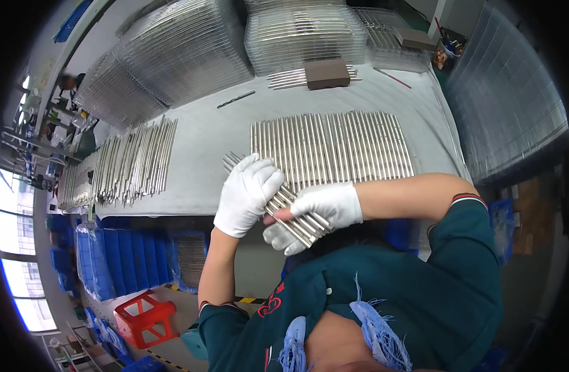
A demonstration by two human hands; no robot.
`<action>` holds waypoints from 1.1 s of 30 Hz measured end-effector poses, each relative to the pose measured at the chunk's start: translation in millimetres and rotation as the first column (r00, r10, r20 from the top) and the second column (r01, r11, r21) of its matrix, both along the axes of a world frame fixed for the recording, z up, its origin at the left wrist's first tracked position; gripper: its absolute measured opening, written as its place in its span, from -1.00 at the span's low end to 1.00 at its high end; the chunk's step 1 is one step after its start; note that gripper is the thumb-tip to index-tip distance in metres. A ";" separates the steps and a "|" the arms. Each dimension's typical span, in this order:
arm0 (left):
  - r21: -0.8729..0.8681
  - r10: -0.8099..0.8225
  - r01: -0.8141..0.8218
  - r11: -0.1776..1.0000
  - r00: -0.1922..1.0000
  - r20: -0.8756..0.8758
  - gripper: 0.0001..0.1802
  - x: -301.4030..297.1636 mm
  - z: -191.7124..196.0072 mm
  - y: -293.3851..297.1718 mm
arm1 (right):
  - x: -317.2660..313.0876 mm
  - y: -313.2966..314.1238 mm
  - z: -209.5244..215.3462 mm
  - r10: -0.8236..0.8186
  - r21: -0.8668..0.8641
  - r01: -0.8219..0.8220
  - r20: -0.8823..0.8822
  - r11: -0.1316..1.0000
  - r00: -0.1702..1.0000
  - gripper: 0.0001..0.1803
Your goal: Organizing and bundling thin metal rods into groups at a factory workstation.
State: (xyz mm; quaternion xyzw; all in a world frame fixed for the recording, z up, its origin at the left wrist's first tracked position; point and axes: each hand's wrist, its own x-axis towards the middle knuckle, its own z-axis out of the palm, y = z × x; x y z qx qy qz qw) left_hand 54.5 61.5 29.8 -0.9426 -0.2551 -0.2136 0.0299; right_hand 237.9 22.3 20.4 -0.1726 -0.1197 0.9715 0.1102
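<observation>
Both of my hands, in white gloves, grip one bundle of several thin silver metal rods [283, 199] held at a slant just off the table's near edge. My left hand [250, 189] wraps round the upper part, and rod ends stick out past it. Lower down, my right hand [312, 214] closes round the bundle, with a bare thumb showing against the rods. Right behind my hands, a wide row of similar rods [331, 149] lies side by side on the white-covered table [204, 142]. A looser group of rods [138, 161] rests at the table's left.
Stacks of clear plastic trays [185, 56] line the back, and more trays [508, 105] stand at the right. A brown block [327, 74] sits on some rods. A drill bit [236, 99] lies nearby. Below left are blue crates [129, 254] and a red stool [145, 319].
</observation>
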 end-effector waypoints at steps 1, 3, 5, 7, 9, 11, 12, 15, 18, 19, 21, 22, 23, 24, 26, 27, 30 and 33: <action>0.057 -0.012 0.016 0.998 0.998 -0.070 -0.65 2.7 8.0 -0.3 | 0.4 -5.5 -1.5 -0.006 0.042 0.007 -0.041 0.999 0.999 -0.64; 0.120 -0.024 0.041 0.992 0.990 -0.141 -0.59 5.3 25.3 -2.9 | 2.4 -8.8 1.0 -0.026 0.176 0.031 -0.027 0.984 0.999 -0.57; 0.334 0.184 -0.175 0.926 0.983 0.005 -0.45 2.1 41.4 -2.2 | 9.2 -6.6 12.3 -0.045 0.322 0.040 0.009 0.946 0.999 -0.53; 0.249 0.259 -0.456 0.855 0.790 0.556 -0.33 -9.5 29.8 14.4 | 16.0 -2.8 22.6 -0.061 0.460 0.033 0.046 0.887 0.997 -0.49; -0.024 0.402 -0.561 0.827 0.563 0.722 -0.24 -8.1 23.8 4.4 | 23.1 3.6 31.4 -0.101 0.706 -0.008 0.112 0.708 0.989 -0.44; -0.592 0.601 0.322 0.739 0.082 0.795 -0.15 6.0 26.8 -14.2 | 28.8 5.2 37.3 -0.114 0.754 -0.012 0.115 0.657 0.987 -0.45; -0.472 0.573 0.692 0.547 0.103 0.813 -0.11 17.7 22.5 -20.3 | 30.4 6.2 36.3 -0.090 0.759 -0.050 0.142 0.650 0.986 -0.46; -0.545 0.739 0.797 0.260 0.199 0.643 -0.37 56.6 34.5 -39.8 | 30.9 2.5 29.9 -0.056 0.766 -0.129 0.210 0.630 0.976 -0.47; -0.360 0.815 0.921 0.151 0.090 0.573 -0.68 58.7 14.6 -32.4 | 42.4 -3.3 32.5 -0.019 0.633 -0.141 0.239 0.761 0.971 -0.41; -0.356 0.813 0.922 0.150 0.090 0.576 -0.68 60.4 15.3 -32.0 | 50.7 -0.7 33.9 -0.022 0.634 -0.141 0.242 0.760 0.970 -0.41; -0.302 0.887 0.932 0.199 -0.041 0.460 -0.76 58.3 15.8 -29.4 | 71.5 17.5 37.0 -0.292 0.895 -0.382 0.438 0.229 0.850 -0.30; -0.234 0.939 0.950 0.205 -0.123 0.320 -0.81 51.3 15.8 -25.3 | 88.0 26.6 45.6 -0.523 0.922 -0.372 0.369 0.103 0.768 -0.27; -0.206 0.931 0.955 0.213 -0.134 0.341 -0.81 42.3 10.4 -21.5 | 105.9 41.2 53.6 -0.709 0.924 -0.381 0.250 -0.029 0.659 -0.23; -0.144 0.942 0.965 0.221 -0.173 0.286 -0.81 34.6 7.4 -17.2 | 126.4 61.2 58.7 -0.870 0.887 -0.451 0.143 -0.099 0.471 -0.25; -0.123 0.941 0.955 0.271 -0.236 0.241 -0.79 25.9 3.7 -12.4 | 174.4 107.0 68.8 -0.979 0.670 -0.720 -0.194 -0.182 0.066 -0.34; -0.113 0.945 0.962 0.250 -0.217 0.246 -0.79 32.9 4.3 -9.9 | 220.5 135.0 65.3 -0.951 0.525 -0.841 -0.306 -0.132 -0.042 -0.35; -0.077 0.929 0.960 0.269 -0.237 0.284 -0.79 34.3 7.6 -10.0 | 299.1 177.2 47.6 -0.893 0.393 -0.853 -0.145 0.344 -0.427 -0.29; -0.158 0.917 0.937 0.311 -0.252 0.309 -0.80 28.1 0.5 -13.7 | 295.2 180.5 38.4 -0.819 0.269 -0.779 0.080 0.566 -0.568 -0.27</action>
